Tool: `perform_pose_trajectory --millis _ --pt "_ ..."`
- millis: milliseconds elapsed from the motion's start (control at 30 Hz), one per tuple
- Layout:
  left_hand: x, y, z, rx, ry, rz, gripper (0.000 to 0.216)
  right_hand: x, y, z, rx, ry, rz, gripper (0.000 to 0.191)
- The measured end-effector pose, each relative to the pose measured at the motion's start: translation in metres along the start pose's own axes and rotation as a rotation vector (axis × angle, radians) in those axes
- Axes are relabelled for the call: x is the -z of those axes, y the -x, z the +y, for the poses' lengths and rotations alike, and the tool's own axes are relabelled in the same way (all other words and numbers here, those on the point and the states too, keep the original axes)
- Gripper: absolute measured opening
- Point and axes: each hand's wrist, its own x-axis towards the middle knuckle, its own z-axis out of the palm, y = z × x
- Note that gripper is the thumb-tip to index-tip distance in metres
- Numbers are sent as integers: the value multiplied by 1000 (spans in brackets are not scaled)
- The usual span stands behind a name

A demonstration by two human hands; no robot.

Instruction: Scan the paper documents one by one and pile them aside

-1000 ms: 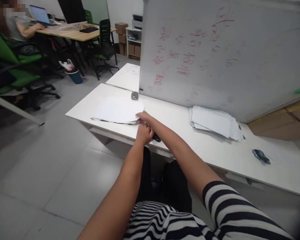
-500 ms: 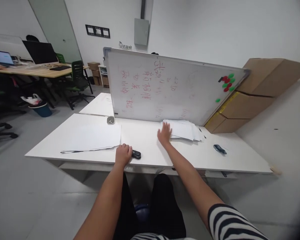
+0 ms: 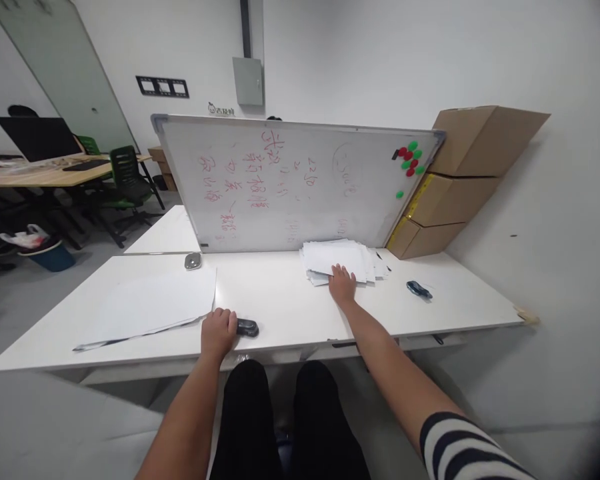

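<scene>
My left hand point(image 3: 219, 332) lies near the front edge of the white table, fingers curled around one end of a black stapler point(image 3: 247, 327). Its other end pokes out to the right of the fist. Beside that hand, on the left, large white sheets point(image 3: 155, 300) lie flat with slightly raised front edges. My right hand point(image 3: 343, 285) reaches forward onto the front edge of an uneven stack of white paper point(image 3: 333, 255). Its fingers are slightly apart and rest on the top sheets; the thumb is hard to make out.
A whiteboard point(image 3: 280, 187) with red writing and round magnets leans behind the paper stack. Cardboard boxes point(image 3: 460, 200) are piled at the right. A dark blue-green tool point(image 3: 419, 290) lies on the right of the table point(image 3: 280, 307), and a small grey square object point(image 3: 193, 261) at the left back.
My right hand has shifted from the left side of the paper stack to its front edge. My left hand stays at the stapler. The view has turned to the right.
</scene>
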Motion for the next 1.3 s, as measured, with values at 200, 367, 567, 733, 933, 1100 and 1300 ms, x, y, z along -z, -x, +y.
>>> perform_pose_trajectory --millis 200,367,567,733,933,1100,1300 --pt "-3 -1 -2 -4 24 18 32 -1 4 0 33 -41 59 46" --pt "-2 -1 -2 -20 26 44 33 3 5 1 54 -105 145 47" --pt "0 -1 -1 -30 2 44 34 -3 -1 4 49 -94 114 56" --pt "3 -2 1 -24 13 35 35 -8 -4 6 13 -109 65 63" --pt "5 -3 2 -4 30 3 35 -8 -5 10 -20 -149 14 66" --pt "9 -4 5 -10 27 -1 34 -5 -4 9 8 -144 52 57" --pt "8 -4 3 -20 38 -17 33 -5 -9 7 -8 -170 120 43"
